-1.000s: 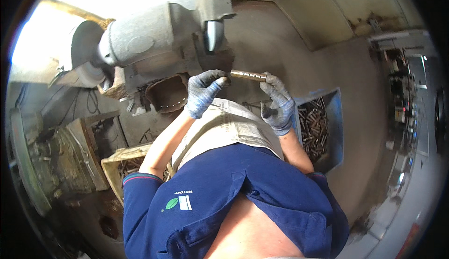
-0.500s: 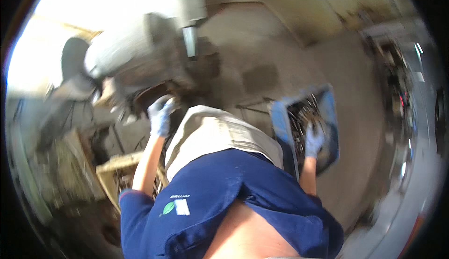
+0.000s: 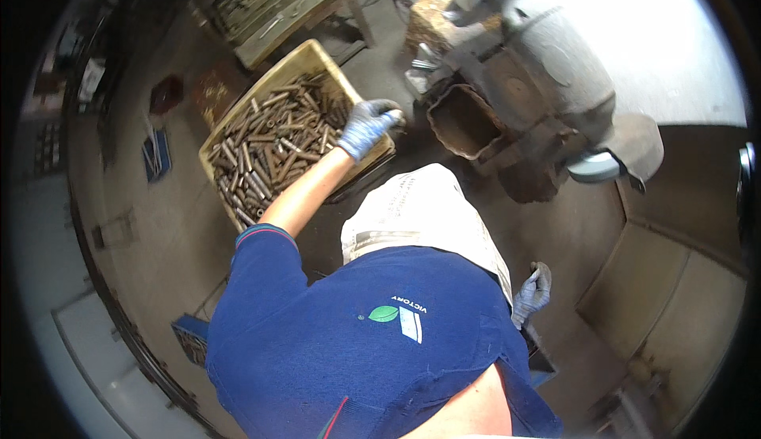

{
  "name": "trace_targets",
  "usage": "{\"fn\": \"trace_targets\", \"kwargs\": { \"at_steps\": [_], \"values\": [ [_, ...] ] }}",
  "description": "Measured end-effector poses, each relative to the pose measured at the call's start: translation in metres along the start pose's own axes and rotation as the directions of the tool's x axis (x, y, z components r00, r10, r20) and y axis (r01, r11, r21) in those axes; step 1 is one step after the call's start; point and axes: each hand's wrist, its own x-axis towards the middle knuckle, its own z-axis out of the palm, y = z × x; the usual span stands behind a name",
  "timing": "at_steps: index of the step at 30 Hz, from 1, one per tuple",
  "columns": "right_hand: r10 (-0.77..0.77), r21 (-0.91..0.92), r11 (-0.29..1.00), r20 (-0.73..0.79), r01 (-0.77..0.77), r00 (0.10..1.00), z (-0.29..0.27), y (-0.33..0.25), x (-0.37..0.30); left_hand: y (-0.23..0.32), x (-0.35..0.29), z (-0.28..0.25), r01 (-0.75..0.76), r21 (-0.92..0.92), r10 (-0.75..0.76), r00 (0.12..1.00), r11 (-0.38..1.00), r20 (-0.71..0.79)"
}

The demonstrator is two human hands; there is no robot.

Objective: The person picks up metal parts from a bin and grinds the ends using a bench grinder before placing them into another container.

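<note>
At the yellow bin [image 3: 315, 55]: left hand [image 3: 365, 128], gloved, fingers curled in toward the thumb; any held piece too unclear to tell.
Right of the apron [image 3: 424, 209]: right hand [image 3: 533, 290], gloved, fingers partly bent; contents, if any, impossible to make out.
Metal tubes [image 3: 273, 142]: heaped loosely inside the yellow bin.
Grinder [image 3: 567, 59]: ahead, right of the left hand, beside a rusty box [image 3: 464, 118].

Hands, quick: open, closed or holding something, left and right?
Left hand: curled; cannot tell whether it is fully closed or holding anything.
Right hand: partly curled, no held object visible; open or closed cannot be told.
</note>
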Motion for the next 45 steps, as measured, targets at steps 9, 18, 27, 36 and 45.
{"fn": "trace_targets", "kwargs": {
  "at_steps": [9, 18, 27, 36, 45],
  "values": [
    [0.271, 0.056, 0.956, 0.208, -0.288, 0.940, 0.018, -0.013, 0.039, -0.009, -0.036, -0.200, 0.226, 0.785, 0.052, 0.949, 0.577, -0.311],
    [0.224, 0.161, 0.945, 0.311, -0.284, 0.924, 0.042, -0.003, 0.049, -0.031, -0.005, -0.183, -0.095, 0.964, -0.254, 0.967, -0.248, 0.030],
    [0.278, 0.129, 0.940, 0.249, -0.317, 0.928, 0.029, 0.004, 0.043, -0.028, 0.005, -0.185, 0.030, 0.999, -0.028, 0.999, -0.045, -0.031],
    [0.097, 0.101, 0.987, 0.233, -0.123, 0.968, 0.047, -0.030, 0.061, 0.041, 0.011, -0.060, 0.024, -0.237, 0.025, 0.979, 0.971, 0.205],
    [-0.381, 0.237, 0.922, 0.436, 0.305, 0.815, 0.090, -0.151, 0.101, 0.079, 0.019, 0.103, 0.114, -0.315, 0.045, 0.889, 0.942, 0.456]
  ]
}}
